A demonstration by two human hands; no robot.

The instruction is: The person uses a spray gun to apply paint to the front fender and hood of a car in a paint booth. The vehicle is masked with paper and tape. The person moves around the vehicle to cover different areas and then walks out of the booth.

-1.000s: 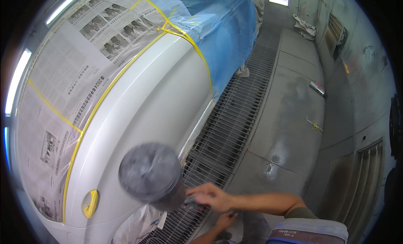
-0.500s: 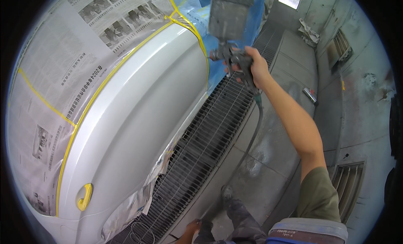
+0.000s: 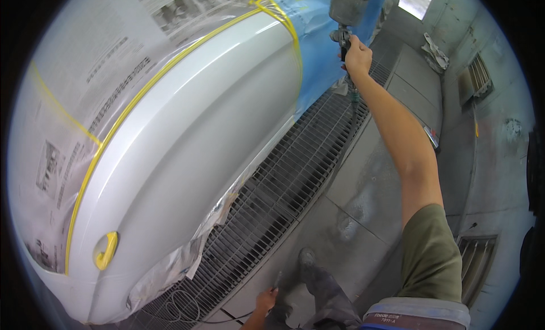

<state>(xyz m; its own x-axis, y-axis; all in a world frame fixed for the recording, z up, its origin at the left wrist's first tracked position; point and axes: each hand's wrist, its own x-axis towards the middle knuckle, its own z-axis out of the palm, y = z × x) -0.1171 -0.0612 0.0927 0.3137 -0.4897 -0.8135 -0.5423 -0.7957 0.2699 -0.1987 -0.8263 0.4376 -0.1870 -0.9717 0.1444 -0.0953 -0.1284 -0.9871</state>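
In my right hand (image 3: 359,56) is a spray gun (image 3: 344,39) with a grey cup (image 3: 350,6) on top, my fingers wrapped round its grip. It is held upright past the far end of a silver-white car panel (image 3: 187,131), in front of a blue masking sheet (image 3: 321,52). A dark air hose (image 3: 355,111) hangs from the gun's handle. Low in the view, my left hand (image 3: 265,299) is closed round a thin length of hose beside my leg. Yellow tape (image 3: 122,114) borders the panel and covers its door handle (image 3: 106,251).
Printed paper under clear film (image 3: 68,103) covers the car on the left. Crumpled masking film (image 3: 184,262) hangs along the panel's lower edge, above a floor grating (image 3: 267,188). A hose coil (image 3: 180,305) lies at the lower left. A vented wall (image 3: 502,177) stands on the right.
My right hand has carried the spray gun farther away and to the right, off the panel's end. The view has shifted a little. My left hand has come up slightly.
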